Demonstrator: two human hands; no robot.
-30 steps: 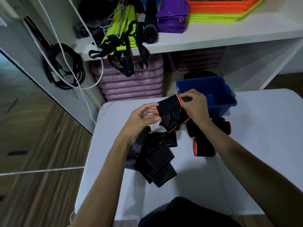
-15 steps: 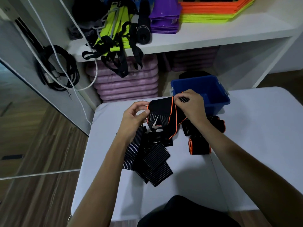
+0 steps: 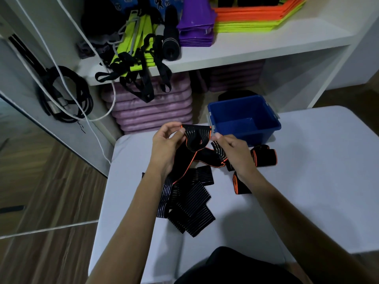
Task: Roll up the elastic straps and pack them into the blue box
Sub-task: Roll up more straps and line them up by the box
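A black elastic strap with orange edging (image 3: pixel 197 136) is held above the white table (image 3: pixel 307 191). My left hand (image 3: pixel 167 147) pinches its left end and my right hand (image 3: pixel 232 149) pinches its right end; the rest of it hangs down to the table. Below my hands lies a loose pile of black ribbed straps (image 3: pixel 188 203). Two rolled straps lie to the right, one (image 3: pixel 264 157) near the box and one (image 3: pixel 240 186) partly hidden by my right forearm. The blue box (image 3: pixel 244 119) stands at the table's far edge and looks empty.
Behind the table a white shelf (image 3: pixel 256 48) carries yellow-green straps, purple cones and orange and yellow mats. Pink cushions (image 3: pixel 151 109) are stacked under it. Black cables and a white cord (image 3: pixel 65 95) hang at the left. Wooden floor lies to the left of the table.
The strap has been turned and spread between my hands, its striped face now up. My hands have drawn slightly apart. The camera has tilted a little.
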